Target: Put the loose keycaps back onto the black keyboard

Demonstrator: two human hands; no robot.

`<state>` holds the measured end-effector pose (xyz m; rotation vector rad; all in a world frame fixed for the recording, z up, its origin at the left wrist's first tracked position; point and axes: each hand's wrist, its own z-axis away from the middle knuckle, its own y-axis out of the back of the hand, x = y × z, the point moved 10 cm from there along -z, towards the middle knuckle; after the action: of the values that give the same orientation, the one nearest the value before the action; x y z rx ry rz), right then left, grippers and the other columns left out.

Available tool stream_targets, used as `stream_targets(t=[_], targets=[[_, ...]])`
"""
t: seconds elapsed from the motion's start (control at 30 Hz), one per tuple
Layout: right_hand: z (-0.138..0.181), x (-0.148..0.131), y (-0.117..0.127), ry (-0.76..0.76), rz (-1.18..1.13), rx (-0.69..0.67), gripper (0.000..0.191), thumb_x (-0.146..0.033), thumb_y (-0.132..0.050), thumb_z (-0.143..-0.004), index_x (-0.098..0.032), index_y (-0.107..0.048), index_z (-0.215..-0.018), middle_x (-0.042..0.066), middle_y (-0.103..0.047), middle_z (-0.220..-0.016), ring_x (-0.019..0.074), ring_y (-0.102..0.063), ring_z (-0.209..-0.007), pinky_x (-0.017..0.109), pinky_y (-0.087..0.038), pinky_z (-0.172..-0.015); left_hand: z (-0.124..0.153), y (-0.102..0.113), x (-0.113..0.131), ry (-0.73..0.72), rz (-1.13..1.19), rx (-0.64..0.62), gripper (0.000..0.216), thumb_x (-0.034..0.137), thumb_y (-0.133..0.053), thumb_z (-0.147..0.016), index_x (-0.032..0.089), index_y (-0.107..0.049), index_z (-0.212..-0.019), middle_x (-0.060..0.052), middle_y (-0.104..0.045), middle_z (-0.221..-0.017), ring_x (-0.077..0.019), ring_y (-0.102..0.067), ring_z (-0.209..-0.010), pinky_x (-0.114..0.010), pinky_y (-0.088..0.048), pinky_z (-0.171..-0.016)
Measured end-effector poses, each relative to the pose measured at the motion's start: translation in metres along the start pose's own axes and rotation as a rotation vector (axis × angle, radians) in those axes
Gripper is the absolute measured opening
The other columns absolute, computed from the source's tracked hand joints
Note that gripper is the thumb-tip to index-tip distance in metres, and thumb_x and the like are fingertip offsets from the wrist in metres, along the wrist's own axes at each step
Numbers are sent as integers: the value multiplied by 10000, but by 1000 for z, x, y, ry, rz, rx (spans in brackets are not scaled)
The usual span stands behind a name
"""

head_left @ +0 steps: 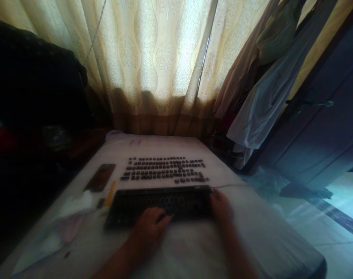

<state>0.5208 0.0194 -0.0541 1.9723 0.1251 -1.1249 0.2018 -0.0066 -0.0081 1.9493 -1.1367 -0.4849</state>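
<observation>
A black keyboard lies on the pale cloth-covered surface in front of me, and its keys look largely taken off, though blur hides the detail. My left hand is over the keyboard's front edge, thumb and fingers drawn together around a small dark thing that I cannot make out. At the right end, my right hand grips the keyboard's edge. Just behind the keyboard, loose black keycaps are set out in rows like a keyboard layout.
A phone and a yellow strip-shaped item lie left of the keyboard. Crumpled clear plastic covers the near left. A cable runs off to the right. Curtains hang behind; a door stands at right.
</observation>
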Motion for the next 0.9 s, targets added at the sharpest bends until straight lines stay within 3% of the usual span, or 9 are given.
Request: stream_targets(t=[0.37, 0.5, 0.67, 0.8, 0.9], targets=[[2, -4, 1, 22, 71, -3, 461, -402, -422, -871, -181, -705, -1161, 112, -754, -1096, 271, -712, -972, 387, -545, -828, -1, 2, -1, 26, 35, 0, 376, 73, -515, -829, 203, -633, -1162, -86, -672, -1104, -249, -628, -1025, -440, -556, -898], [1, -16, 8, 64, 152, 12, 489, -369, -395, -897, -110, -693, -1185, 166, -740, -1096, 284, -703, -972, 392, -541, -827, -2, 4, -1, 29, 42, -4, 381, 65, -520, -819, 196, -634, -1158, -87, -673, -1097, -253, -626, -1023, -439, -555, -897], [-7, -74, 2, 285, 271, -39, 391, -243, -443, -911, -132, -706, -1178, 149, -696, -1183, 260, -622, -1120, 381, -455, -990, -1, 3, -1, 29, 45, -1, 402, 63, -532, -816, 191, -621, -1187, -88, -676, -1100, -254, -628, -1014, -439, -556, -893], [-8, -130, -39, 514, 370, -232, 234, -215, -570, -900, -232, -772, -1016, 68, -724, -1103, 219, -626, -1070, 325, -450, -970, -1, 3, -1, 35, 42, 9, 379, 71, -531, -824, 190, -626, -1171, -86, -679, -1100, -258, -630, -1016, -436, -554, -895], [-5, -156, -71, 617, 454, -347, 187, -210, -611, -902, -234, -784, -969, 68, -732, -1054, 218, -630, -1055, 323, -457, -945, -1, 4, -1, 41, 39, 14, 356, 85, -533, -835, 191, -634, -1160, -83, -682, -1091, -257, -632, -1013, -426, -555, -892]])
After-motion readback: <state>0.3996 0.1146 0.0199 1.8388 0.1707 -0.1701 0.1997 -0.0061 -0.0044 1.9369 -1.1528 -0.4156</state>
